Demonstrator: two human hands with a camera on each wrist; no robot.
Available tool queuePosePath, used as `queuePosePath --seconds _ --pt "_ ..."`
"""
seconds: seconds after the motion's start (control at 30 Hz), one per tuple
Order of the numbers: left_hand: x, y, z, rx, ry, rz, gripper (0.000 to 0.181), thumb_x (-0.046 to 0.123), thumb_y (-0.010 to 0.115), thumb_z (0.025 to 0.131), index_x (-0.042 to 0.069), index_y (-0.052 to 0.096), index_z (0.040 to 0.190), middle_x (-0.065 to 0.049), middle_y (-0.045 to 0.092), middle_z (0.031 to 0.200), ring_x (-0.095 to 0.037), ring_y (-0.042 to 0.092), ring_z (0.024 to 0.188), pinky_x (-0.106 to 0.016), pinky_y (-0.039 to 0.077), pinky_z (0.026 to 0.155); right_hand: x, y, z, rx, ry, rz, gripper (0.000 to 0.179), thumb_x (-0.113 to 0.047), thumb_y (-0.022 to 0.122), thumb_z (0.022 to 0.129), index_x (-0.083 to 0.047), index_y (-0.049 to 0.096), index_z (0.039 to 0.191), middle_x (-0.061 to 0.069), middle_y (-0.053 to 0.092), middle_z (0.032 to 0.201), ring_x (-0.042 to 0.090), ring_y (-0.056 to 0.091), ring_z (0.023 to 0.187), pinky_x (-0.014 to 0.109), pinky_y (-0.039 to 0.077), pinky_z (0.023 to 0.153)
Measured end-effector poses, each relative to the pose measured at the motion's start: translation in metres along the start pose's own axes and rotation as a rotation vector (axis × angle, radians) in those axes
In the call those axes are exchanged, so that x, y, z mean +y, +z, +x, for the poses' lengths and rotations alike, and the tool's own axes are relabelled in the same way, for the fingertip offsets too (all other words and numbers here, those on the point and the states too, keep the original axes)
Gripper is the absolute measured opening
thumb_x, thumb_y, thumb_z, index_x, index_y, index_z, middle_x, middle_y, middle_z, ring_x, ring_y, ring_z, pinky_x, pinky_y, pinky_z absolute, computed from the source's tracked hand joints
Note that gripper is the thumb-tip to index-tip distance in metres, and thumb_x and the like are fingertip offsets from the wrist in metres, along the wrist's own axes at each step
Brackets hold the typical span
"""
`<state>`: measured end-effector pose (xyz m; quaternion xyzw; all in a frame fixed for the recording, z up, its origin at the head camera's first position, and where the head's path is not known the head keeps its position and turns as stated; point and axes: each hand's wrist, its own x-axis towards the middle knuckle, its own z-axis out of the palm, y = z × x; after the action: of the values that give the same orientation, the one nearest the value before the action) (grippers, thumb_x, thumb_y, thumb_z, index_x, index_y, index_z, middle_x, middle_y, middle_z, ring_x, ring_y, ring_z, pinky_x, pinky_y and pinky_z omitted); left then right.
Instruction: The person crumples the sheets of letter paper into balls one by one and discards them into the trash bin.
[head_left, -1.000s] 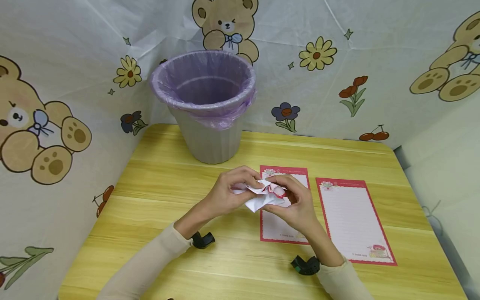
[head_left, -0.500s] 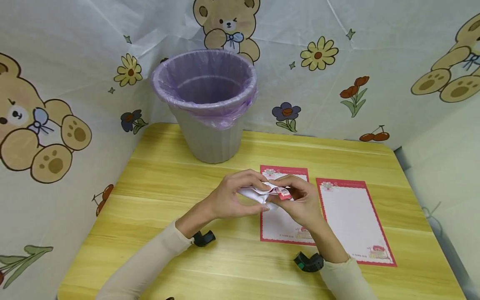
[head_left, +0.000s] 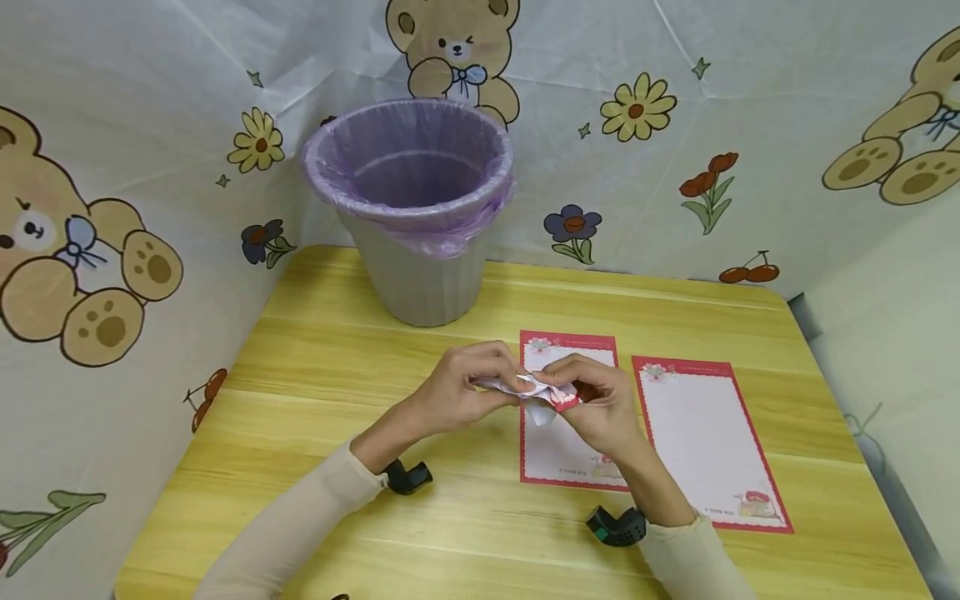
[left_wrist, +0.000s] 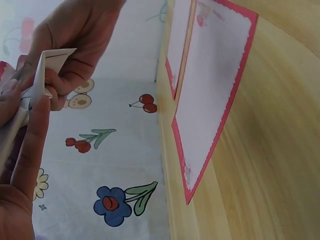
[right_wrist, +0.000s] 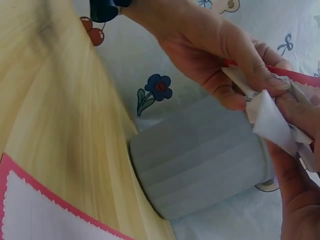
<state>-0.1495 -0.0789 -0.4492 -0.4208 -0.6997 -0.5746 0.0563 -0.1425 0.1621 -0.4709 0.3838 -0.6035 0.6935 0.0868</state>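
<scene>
Between both hands, above the table, is a crumpled sheet of white stationery paper [head_left: 542,392] with a red border. My left hand [head_left: 471,385] pinches its left part between thumb and fingers. On the other side my right hand [head_left: 600,398] grips the red-edged end, its fingers curled round it. Folded white corners of the paper [right_wrist: 272,122] stick out between the fingers in the right wrist view. Below the hands a flat red-bordered sheet [head_left: 558,454] lies on the table, partly covered by the right hand and the crumpled paper.
A second flat red-bordered sheet [head_left: 705,442] lies to the right. At the back left stands a grey bin [head_left: 427,283] lined with a purple bag [head_left: 450,237]. The wooden table [head_left: 360,333] meets a curtain [head_left: 645,208] printed with bears and flowers.
The paper has been squeezed into a narrower, more folded bundle. The left thumb has shifted and now presses in against it, while the right hand moved slightly right.
</scene>
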Motion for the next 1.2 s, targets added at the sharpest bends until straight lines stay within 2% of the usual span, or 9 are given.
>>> queuePosePath --seconds 0.2,0.37,0.47,0.53,0.77,0.87,0.97,1.07,1.2 --pt "0.001 -0.005 0.001 0.049 0.020 -0.060 0.016 -0.008 0.085 0.086 0.003 0.081 0.097 -0.012 0.074 0.091 -0.015 0.072 0.083 -0.026 0.064 0.072 -0.006 0.000 -0.003 -0.050 0.101 -0.102 0.049 0.023 0.079 0.082 0.004 0.074 0.126 0.004 0.077 0.126 0.014 0.072 0.115 0.023 0.064 0.094" --pt "0.006 -0.012 0.002 0.079 -0.026 -0.121 0.017 -0.011 0.083 0.087 0.003 0.080 0.098 -0.013 0.074 0.093 -0.019 0.074 0.077 -0.033 0.067 0.069 -0.015 -0.002 -0.011 -0.145 0.150 -0.404 0.086 0.005 0.097 0.072 -0.007 0.061 0.150 0.005 0.068 0.145 0.011 0.064 0.128 0.019 0.058 0.101" --pt "0.008 -0.012 0.001 0.071 -0.076 -0.163 0.016 -0.012 0.080 0.089 0.000 0.079 0.100 -0.017 0.074 0.094 -0.021 0.074 0.075 -0.035 0.068 0.067 -0.017 -0.003 -0.013 -0.159 0.110 -0.543 0.093 -0.003 0.100 0.070 -0.011 0.059 0.153 0.005 0.069 0.145 0.009 0.065 0.126 0.016 0.056 0.097" --pt "0.010 -0.011 0.001 0.062 -0.105 -0.184 0.015 -0.012 0.079 0.090 -0.002 0.079 0.101 -0.019 0.073 0.095 -0.021 0.074 0.074 -0.036 0.068 0.066 -0.017 -0.003 -0.012 -0.155 0.062 -0.560 0.088 -0.004 0.099 0.072 -0.009 0.061 0.151 0.006 0.071 0.141 0.009 0.066 0.123 0.015 0.056 0.097" --pt "0.016 -0.008 0.004 -0.017 -0.168 -0.186 0.014 -0.006 0.077 0.095 0.001 0.080 0.106 -0.016 0.075 0.097 -0.019 0.073 0.072 -0.037 0.068 0.065 -0.012 -0.003 -0.009 -0.077 -0.133 -0.476 0.041 -0.027 0.077 0.102 -0.002 0.074 0.134 0.011 0.080 0.114 0.011 0.072 0.102 0.014 0.059 0.092" --pt "0.019 -0.008 0.006 -0.041 -0.197 -0.182 0.012 -0.003 0.077 0.096 0.003 0.080 0.105 -0.014 0.076 0.098 -0.017 0.073 0.070 -0.036 0.068 0.065 -0.011 -0.002 -0.010 -0.046 -0.184 -0.448 0.034 -0.025 0.076 0.102 -0.002 0.077 0.128 0.012 0.078 0.107 0.010 0.071 0.095 0.012 0.058 0.083" --pt "0.021 -0.008 0.008 -0.044 -0.211 -0.181 0.012 -0.003 0.077 0.096 0.003 0.080 0.105 -0.015 0.078 0.100 -0.017 0.073 0.069 -0.037 0.068 0.064 -0.009 0.001 -0.012 -0.013 -0.231 -0.422 0.024 -0.005 0.076 0.098 -0.001 0.080 0.121 0.015 0.074 0.103 0.012 0.071 0.093 0.012 0.058 0.079" --pt "0.021 -0.007 0.009 -0.037 -0.208 -0.172 0.014 -0.002 0.077 0.096 0.005 0.081 0.107 -0.014 0.080 0.101 -0.017 0.074 0.071 -0.037 0.068 0.067 -0.008 0.005 -0.012 0.042 -0.269 -0.404 0.029 0.011 0.071 0.088 -0.001 0.082 0.112 0.016 0.072 0.097 0.014 0.071 0.090 0.014 0.057 0.076" --pt "0.020 -0.006 0.009 -0.010 -0.204 -0.111 0.017 0.003 0.076 0.097 0.010 0.080 0.113 -0.009 0.081 0.104 -0.013 0.075 0.081 -0.033 0.068 0.077 -0.007 0.009 -0.009 0.109 -0.301 -0.368 0.018 0.008 0.074 0.091 0.000 0.084 0.103 0.016 0.072 0.092 0.012 0.069 0.084 0.013 0.055 0.071"
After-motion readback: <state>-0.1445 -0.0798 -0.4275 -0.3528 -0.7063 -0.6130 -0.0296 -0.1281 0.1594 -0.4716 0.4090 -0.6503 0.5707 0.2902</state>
